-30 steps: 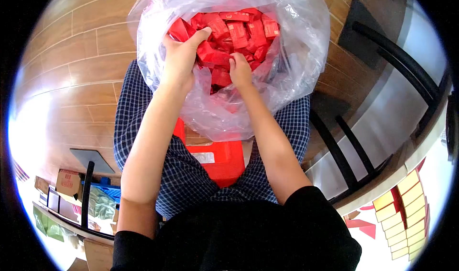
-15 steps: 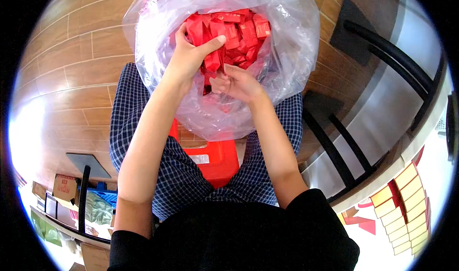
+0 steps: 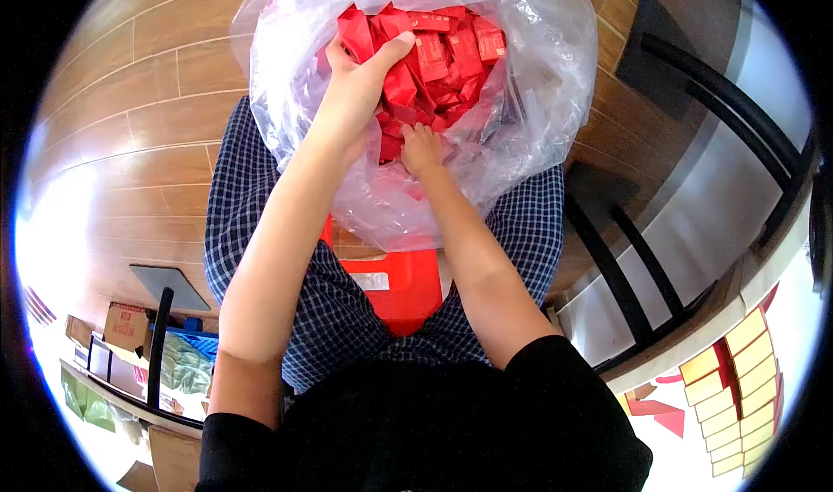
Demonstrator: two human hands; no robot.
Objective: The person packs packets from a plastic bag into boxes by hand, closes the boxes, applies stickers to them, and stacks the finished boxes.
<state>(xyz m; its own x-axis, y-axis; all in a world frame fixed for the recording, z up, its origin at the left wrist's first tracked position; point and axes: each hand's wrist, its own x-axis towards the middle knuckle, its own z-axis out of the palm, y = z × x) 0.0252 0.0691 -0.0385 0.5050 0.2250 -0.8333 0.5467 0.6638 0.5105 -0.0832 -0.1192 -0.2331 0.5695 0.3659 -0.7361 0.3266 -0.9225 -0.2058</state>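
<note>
A large clear plastic bag [image 3: 547,75] stands open between my knees, with many small red packets [image 3: 464,54] heaped inside. At the heap's left side, my left hand [image 3: 354,88] is closed around a few red packets [image 3: 356,34], thumb stretched over them. Lower down, inside the near side of the bag, my right hand [image 3: 423,151] reaches in with its fingers bunched against the packets. Its fingertips are partly hidden, so I cannot make out what they pinch.
A red plastic stool [image 3: 403,292] shows between my legs. Black table legs [image 3: 607,266] stand on the right, beneath a table edge carrying yellow-and-red boxes [image 3: 729,396]. A cardboard box [image 3: 127,325] and a blue crate [image 3: 195,343] are at lower left, on wood-look flooring [image 3: 121,127].
My right hand has moved down and left into the bag, its fingers turning from palm-up to reaching among the packets. My left hand keeps its hold on the red packets.
</note>
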